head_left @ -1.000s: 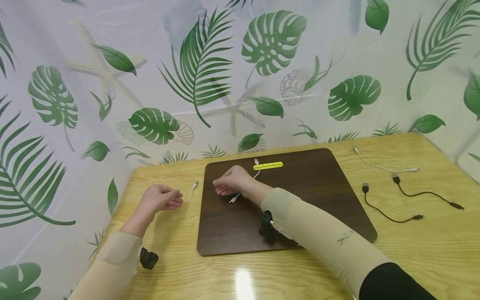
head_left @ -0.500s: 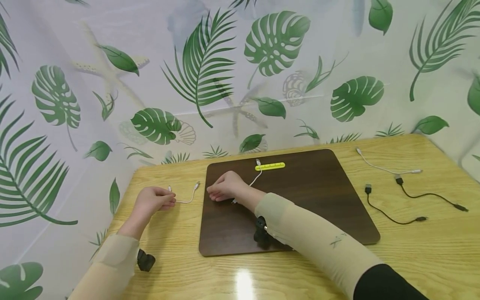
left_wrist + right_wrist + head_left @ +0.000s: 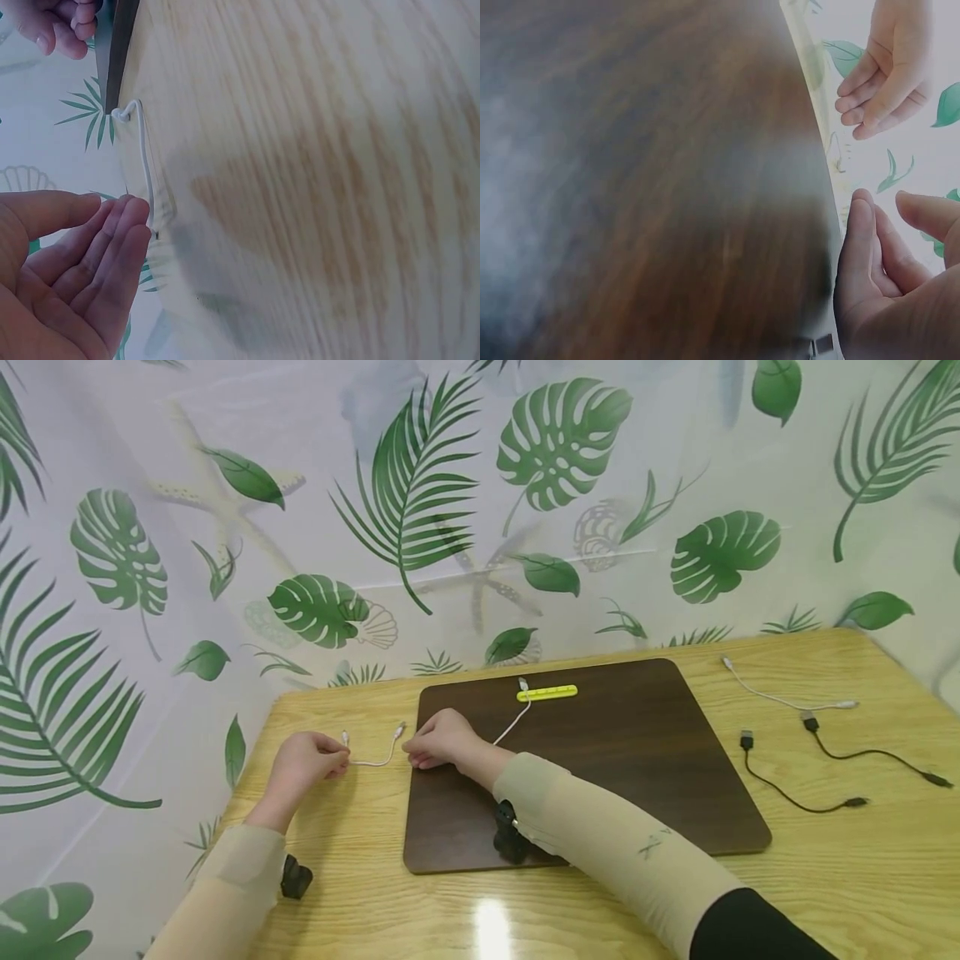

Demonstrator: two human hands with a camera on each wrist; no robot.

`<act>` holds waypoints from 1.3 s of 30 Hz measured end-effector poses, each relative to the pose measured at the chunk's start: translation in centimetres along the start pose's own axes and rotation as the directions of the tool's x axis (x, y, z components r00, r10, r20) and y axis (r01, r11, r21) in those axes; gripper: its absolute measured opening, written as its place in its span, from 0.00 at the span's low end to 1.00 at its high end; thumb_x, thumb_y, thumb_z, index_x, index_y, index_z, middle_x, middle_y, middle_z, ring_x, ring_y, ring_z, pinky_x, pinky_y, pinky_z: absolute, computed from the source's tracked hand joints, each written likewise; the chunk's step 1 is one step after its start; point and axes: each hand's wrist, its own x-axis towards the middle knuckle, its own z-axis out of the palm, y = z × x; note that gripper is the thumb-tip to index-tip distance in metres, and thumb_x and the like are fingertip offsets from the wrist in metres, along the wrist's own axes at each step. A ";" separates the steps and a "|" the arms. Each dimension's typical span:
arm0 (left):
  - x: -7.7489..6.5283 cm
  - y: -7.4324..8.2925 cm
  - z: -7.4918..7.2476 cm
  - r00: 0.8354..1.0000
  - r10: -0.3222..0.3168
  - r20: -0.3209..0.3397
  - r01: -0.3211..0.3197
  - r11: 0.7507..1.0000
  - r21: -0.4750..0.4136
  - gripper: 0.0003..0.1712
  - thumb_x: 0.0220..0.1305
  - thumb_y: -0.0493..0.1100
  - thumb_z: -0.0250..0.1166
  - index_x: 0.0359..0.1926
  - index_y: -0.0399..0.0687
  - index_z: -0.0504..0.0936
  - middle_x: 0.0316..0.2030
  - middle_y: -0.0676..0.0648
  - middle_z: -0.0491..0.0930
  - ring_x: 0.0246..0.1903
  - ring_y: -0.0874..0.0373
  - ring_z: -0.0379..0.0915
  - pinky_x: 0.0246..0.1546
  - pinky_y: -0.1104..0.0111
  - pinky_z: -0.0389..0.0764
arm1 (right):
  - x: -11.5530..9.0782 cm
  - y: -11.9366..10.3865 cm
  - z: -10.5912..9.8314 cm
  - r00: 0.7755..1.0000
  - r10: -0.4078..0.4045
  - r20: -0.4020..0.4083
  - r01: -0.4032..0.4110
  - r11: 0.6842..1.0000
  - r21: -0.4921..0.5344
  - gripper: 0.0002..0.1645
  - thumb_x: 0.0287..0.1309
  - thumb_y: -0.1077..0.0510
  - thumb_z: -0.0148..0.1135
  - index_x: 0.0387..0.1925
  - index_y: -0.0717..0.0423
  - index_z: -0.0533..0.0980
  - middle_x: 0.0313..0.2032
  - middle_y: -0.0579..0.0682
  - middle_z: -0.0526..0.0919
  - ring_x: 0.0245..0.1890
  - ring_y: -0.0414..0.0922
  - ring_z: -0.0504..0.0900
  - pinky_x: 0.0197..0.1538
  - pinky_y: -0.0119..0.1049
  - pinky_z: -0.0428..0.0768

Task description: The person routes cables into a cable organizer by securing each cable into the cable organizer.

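Observation:
On the wood-grain table, at the left, lies a short white USB cable (image 3: 375,764), bent so that both plugs point away from me. My left hand (image 3: 303,764) is at its left end. The left wrist view has the thumb apart from the straight fingers, their tips right at the cable (image 3: 146,165). My right hand (image 3: 446,739) hovers at the left edge of the dark brown board (image 3: 600,777), its thumb and fingers parted with nothing between them. A second white cable (image 3: 513,720) runs across the board to the yellow cable clip strip (image 3: 551,693); its near end is hidden behind the right hand.
Right of the board lie another white cable (image 3: 780,700) and two black USB cables (image 3: 787,797). A wall covering printed with leaves (image 3: 555,452) stands along the table's back edge.
My left hand has moved slightly left, away from the cable's middle, uncovering its left plug. My right hand has moved left and a little down to the board's edge.

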 end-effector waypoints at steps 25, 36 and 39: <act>0.8 -0.4 0.9 0.996 0.091 -0.020 -0.080 0.948 0.309 0.07 0.67 0.38 0.70 0.39 0.39 0.92 0.33 0.44 0.91 0.35 0.52 0.83 0.46 0.55 0.84 | 1.2 -0.7 1.9 0.988 -0.142 -0.060 0.085 0.828 -0.554 0.16 0.65 0.57 0.71 0.22 0.58 0.90 0.21 0.50 0.90 0.19 0.38 0.84 0.34 0.26 0.81; 0.1 -0.1 1.6 0.994 0.105 0.006 -0.100 0.928 0.360 0.03 0.65 0.39 0.75 0.35 0.44 0.93 0.38 0.43 0.92 0.40 0.48 0.87 0.49 0.50 0.87 | 1.9 -0.9 3.6 0.982 -0.157 -0.108 0.025 0.670 -0.742 0.36 0.64 0.49 0.75 0.08 0.45 0.64 0.13 0.40 0.64 0.16 0.39 0.65 0.20 0.32 0.67; -0.3 0.1 2.0 0.993 0.116 0.021 -0.116 0.921 0.371 0.03 0.64 0.40 0.76 0.33 0.46 0.93 0.36 0.45 0.92 0.36 0.50 0.86 0.45 0.52 0.88 | 1.7 -0.9 3.8 0.978 -0.177 -0.114 0.025 0.633 -0.774 0.34 0.62 0.48 0.77 0.10 0.46 0.66 0.16 0.41 0.69 0.20 0.40 0.71 0.23 0.34 0.73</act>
